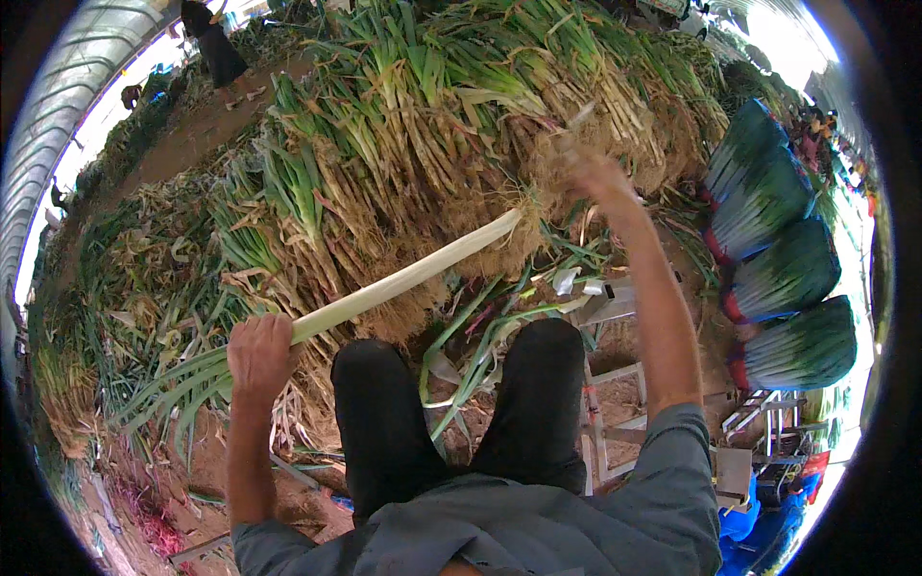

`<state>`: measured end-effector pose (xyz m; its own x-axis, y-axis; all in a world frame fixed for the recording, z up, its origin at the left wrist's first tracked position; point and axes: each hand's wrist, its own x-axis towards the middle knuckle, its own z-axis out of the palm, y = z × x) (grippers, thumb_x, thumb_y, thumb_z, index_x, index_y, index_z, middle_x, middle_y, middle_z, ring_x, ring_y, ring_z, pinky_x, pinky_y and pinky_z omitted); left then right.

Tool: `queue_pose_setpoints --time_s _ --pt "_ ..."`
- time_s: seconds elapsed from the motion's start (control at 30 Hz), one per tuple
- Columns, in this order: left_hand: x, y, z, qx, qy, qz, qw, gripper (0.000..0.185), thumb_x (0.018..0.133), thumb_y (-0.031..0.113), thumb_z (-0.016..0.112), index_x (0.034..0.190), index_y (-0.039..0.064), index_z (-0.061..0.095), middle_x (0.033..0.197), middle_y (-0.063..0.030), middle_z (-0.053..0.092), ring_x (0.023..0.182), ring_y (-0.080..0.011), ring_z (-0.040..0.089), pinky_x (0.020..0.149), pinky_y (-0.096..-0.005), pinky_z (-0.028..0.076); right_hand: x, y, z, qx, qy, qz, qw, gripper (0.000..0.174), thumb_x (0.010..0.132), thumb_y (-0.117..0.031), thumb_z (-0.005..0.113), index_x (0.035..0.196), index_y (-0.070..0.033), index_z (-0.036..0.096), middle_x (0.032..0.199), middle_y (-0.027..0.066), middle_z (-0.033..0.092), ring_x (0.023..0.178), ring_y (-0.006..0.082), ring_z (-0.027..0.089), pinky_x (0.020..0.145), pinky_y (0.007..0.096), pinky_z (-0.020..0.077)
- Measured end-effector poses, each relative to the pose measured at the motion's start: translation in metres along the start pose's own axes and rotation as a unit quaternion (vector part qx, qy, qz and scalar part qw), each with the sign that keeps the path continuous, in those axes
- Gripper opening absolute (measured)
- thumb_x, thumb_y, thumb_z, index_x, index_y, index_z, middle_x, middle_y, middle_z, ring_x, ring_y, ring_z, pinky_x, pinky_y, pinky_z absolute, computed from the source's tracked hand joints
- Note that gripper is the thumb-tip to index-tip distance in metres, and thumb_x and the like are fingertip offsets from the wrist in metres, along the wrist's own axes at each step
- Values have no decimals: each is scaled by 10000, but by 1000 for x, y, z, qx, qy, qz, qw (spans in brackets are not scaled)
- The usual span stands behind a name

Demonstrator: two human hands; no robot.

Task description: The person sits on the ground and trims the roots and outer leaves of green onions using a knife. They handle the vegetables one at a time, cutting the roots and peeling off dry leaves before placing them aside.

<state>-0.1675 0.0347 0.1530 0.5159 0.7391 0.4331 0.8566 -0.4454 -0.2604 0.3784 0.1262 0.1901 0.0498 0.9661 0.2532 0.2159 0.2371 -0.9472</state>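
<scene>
My left hand (261,353) grips a long green onion (410,279) just where its white stalk turns to green leaves. The leaves trail out below the fist to the left. From there the stalk slants up to the right, and its fibrous roots (531,209) hang at the far end. My right hand (594,173) is raised just beyond those roots and is blurred. A pale streak shows by its fingers; whether it is a held thing I cannot tell. Behind the stalk lies a deep row of unpeeled green onions (410,137) with soil-brown roots.
Bundled green onions (781,270) in blue wrapping with red ties stand at right. A metal frame (616,432) is beside my right knee. Loose leaves (482,360) lie between my knees. Cast-off leaves (144,309) heap at left. A person (216,50) is at the far upper left.
</scene>
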Motion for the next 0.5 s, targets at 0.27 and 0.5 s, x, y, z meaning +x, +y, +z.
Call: queue_pose_setpoints --time_s 0.27,0.5 --pt "-20 -2 0 15 1 -4 1000 220 781 186 751 937 103 621 843 -63 612 796 -265 636 691 -440 461 17 34 6 -489 83 78 865 326 920 -336 663 1000 -33 753 974 219 728 908 399 706 816 519 537" --pt "9 18 8 33 64 -7 997 98 878 204 642 914 116 621 772 -27 614 705 -212 648 624 -388 501 -37 22 65 -326 -251 120 904 654 939 -225 734 1522 -55 493 1438 168 623 1223 265 663 969 435 549"
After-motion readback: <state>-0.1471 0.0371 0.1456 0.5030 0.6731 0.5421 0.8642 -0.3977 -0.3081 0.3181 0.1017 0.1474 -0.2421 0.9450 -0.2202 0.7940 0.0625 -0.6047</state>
